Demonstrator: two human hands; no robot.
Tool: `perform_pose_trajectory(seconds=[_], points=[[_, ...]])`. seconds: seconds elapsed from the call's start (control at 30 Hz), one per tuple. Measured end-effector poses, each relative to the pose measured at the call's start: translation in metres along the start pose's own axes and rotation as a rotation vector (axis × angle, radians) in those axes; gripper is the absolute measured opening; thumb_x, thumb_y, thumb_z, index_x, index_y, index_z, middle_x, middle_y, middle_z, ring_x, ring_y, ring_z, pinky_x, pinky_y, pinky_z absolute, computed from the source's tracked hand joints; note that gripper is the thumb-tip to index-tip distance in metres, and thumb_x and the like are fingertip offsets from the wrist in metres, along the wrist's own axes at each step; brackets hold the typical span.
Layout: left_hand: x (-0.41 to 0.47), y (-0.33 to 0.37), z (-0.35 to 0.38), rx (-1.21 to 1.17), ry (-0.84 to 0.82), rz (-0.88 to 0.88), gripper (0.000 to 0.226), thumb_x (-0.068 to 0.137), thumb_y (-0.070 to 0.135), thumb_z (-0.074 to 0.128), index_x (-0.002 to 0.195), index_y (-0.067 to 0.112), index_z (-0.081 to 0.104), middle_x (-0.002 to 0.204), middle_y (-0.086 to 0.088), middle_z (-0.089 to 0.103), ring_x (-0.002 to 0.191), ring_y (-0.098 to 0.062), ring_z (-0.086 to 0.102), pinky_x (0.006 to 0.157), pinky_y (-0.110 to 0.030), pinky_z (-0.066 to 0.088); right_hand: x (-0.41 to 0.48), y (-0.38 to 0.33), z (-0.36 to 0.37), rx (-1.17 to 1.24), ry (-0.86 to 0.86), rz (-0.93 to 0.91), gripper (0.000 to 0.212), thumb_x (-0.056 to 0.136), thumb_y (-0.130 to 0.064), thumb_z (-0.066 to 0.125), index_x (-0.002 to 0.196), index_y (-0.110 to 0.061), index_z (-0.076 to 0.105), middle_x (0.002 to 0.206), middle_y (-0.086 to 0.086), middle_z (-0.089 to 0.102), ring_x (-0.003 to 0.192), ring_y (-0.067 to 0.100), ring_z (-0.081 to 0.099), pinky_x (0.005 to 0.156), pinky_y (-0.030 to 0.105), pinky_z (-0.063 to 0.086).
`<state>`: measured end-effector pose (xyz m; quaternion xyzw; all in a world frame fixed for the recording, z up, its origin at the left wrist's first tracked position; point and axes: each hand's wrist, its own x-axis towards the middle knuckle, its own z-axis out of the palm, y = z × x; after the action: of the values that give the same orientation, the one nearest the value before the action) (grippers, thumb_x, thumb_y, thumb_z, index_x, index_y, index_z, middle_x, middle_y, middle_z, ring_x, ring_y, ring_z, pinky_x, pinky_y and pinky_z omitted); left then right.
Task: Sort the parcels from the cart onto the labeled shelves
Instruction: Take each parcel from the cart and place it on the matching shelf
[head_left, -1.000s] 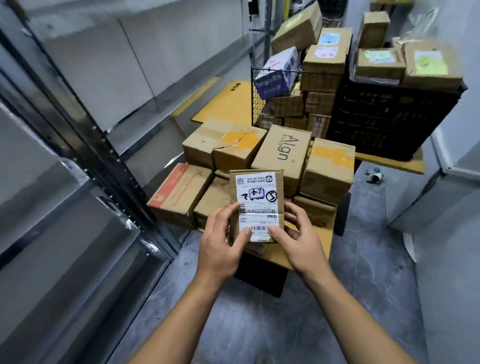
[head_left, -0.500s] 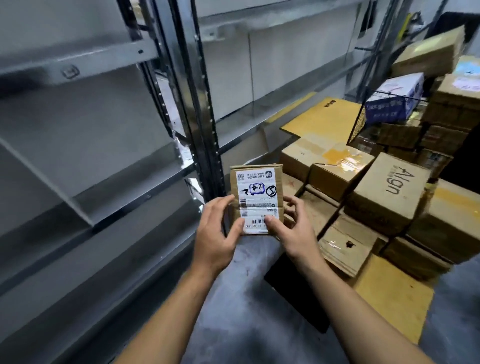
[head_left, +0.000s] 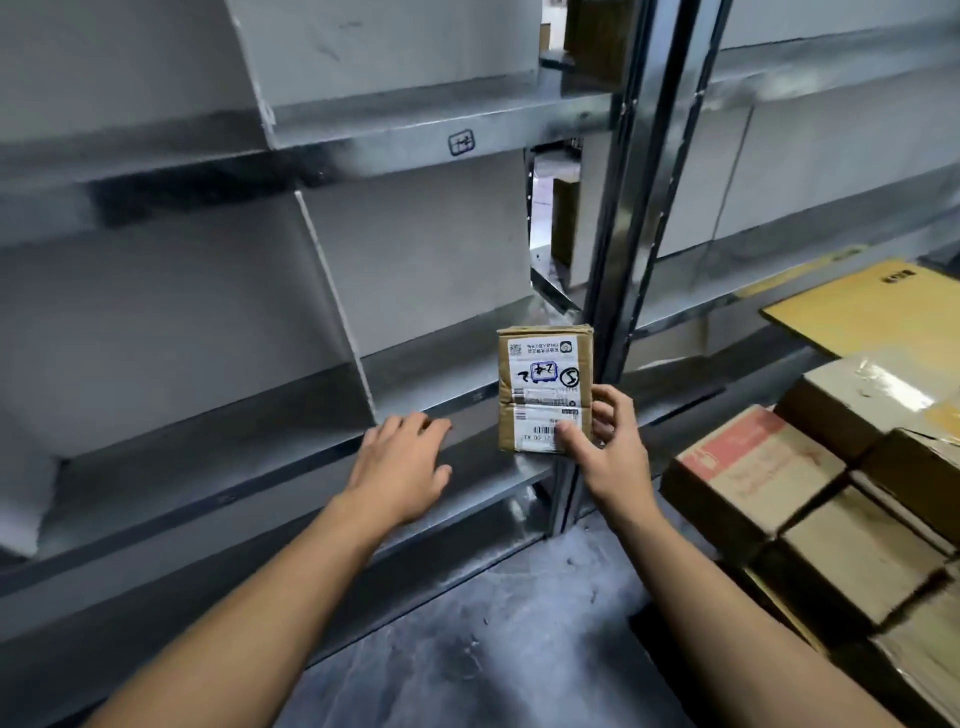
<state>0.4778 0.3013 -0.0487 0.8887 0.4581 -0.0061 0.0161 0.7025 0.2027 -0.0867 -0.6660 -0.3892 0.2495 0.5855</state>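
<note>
Faced grey metal shelving (head_left: 415, 140) beside stacked boxes (head_left: 753, 467). Pinched the parcel (head_left: 545, 384) at its lower right corner with the right hand (head_left: 613, 457), long axis upright, label toward the camera, barcode end down, before the shelf edge. Spread the left hand (head_left: 405, 467) open beside it
</note>
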Motion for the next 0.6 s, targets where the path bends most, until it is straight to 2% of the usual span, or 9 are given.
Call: perform_pose_trajectory(seconds=[0.1,0.23,0.33,0.4,0.5,0.6], points=[[0.007,-0.023,-0.004,0.019,0.025,-0.032,0.055,0.094,0.045,0.049,0.144,0.028,0.034,0.14,0.0,0.044,0.128,-0.026,0.041,0.106,-0.04,0.033,0.023,-0.003,0.029,-0.007,-0.083,-0.026,0.056,0.078,-0.044,0.074,0.128,-0.042,0.047,0.123,-0.015,0.063,0.116,0.006,0.061,0.103,0.043,0.051],[0.019,-0.043,-0.007,0.006,0.045,-0.072,0.051,0.094,0.042,0.048,0.142,0.027,0.037,0.139,0.0,0.045,0.126,-0.026,0.043,0.104,-0.041,0.036,0.053,-0.007,0.064,-0.007,-0.165,-0.068,0.05,0.089,-0.026,0.075,0.13,-0.033,0.048,0.122,-0.016,0.062,0.109,-0.012,0.057,0.099,0.021,0.049],[0.029,-0.054,-0.007,-0.008,0.055,-0.098,0.052,0.095,0.041,0.048,0.144,0.027,0.035,0.139,0.001,0.045,0.126,-0.025,0.043,0.105,-0.04,0.035,0.082,-0.003,0.088,-0.013,-0.208,-0.098,0.05,0.09,-0.023,0.075,0.132,-0.028,0.049,0.124,-0.014,0.062,0.108,-0.013,0.057,0.095,0.014,0.046],[0.037,-0.06,-0.005,-0.02,0.078,-0.121,0.052,0.095,0.041,0.049,0.143,0.028,0.036,0.139,0.003,0.045,0.125,-0.024,0.043,0.105,-0.04,0.034,0.102,0.0,0.102,-0.029,-0.245,-0.12,0.051,0.09,-0.026,0.075,0.134,-0.027,0.049,0.125,-0.014,0.062,0.112,-0.011,0.057,0.097,0.018,0.046],[0.047,-0.065,-0.003,-0.032,0.103,-0.174,0.051,0.095,0.04,0.049,0.143,0.027,0.038,0.139,0.004,0.045,0.124,-0.023,0.044,0.105,-0.039,0.035,0.133,0.007,0.123,-0.041,-0.302,-0.145,0.054,0.088,-0.034,0.075,0.135,-0.029,0.048,0.13,-0.008,0.06,0.121,0.0,0.055,0.103,0.03,0.047],[0.057,-0.065,-0.001,-0.034,0.109,-0.216,0.051,0.095,0.038,0.049,0.144,0.026,0.038,0.139,0.004,0.046,0.123,-0.022,0.044,0.105,-0.038,0.035,0.163,0.016,0.142,-0.055,-0.354,-0.141,0.057,0.083,-0.05,0.072,0.133,-0.037,0.046,0.132,-0.004,0.06,0.123,0.011,0.057,0.105,0.042,0.049]])
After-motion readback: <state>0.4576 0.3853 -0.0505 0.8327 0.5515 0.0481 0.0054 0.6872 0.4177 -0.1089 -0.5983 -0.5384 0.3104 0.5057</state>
